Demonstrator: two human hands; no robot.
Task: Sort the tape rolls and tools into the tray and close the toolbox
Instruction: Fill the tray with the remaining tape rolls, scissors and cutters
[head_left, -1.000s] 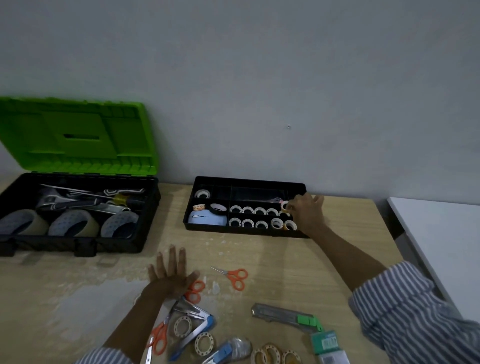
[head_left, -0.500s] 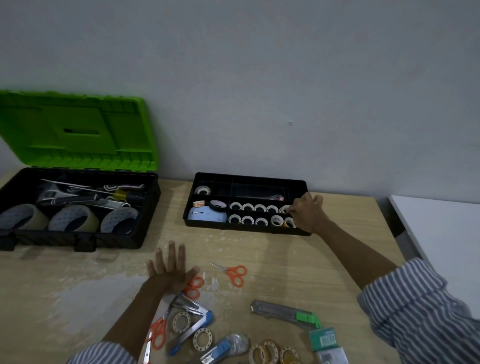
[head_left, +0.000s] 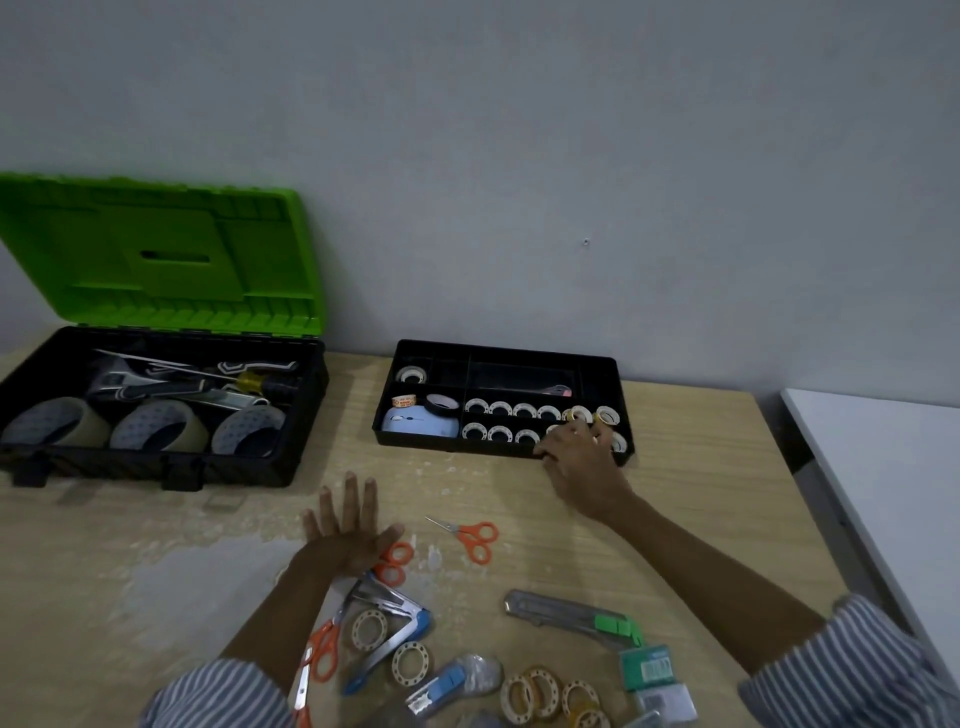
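The black tray (head_left: 498, 351) stands at the back of the table and holds two rows of small white tape rolls (head_left: 524, 410), a blue dispenser (head_left: 418, 423) and a black roll (head_left: 441, 402). My right hand (head_left: 584, 460) lies over the tray's front right edge, fingers spread on the front row, gripping nothing. Flat on the table rests my left hand (head_left: 345, 535), fingers apart. The toolbox (head_left: 156, 465) stands at the left with its green lid (head_left: 156, 260) up. Loose tape rolls (head_left: 540, 691) lie at the near edge.
Orange scissors (head_left: 470, 535) lie mid-table and another pair (head_left: 392, 561) by my left hand. A utility knife (head_left: 566, 616), a blue cutter (head_left: 441, 686) and a green packet (head_left: 647, 667) lie near me. Big tape rolls (head_left: 156, 431) and tools fill the toolbox. A white table (head_left: 883, 467) adjoins right.
My right hand has drawn back from the tray's far right corner to its front edge, leaving a roll at the end of the back row. The left hand has stayed flat.
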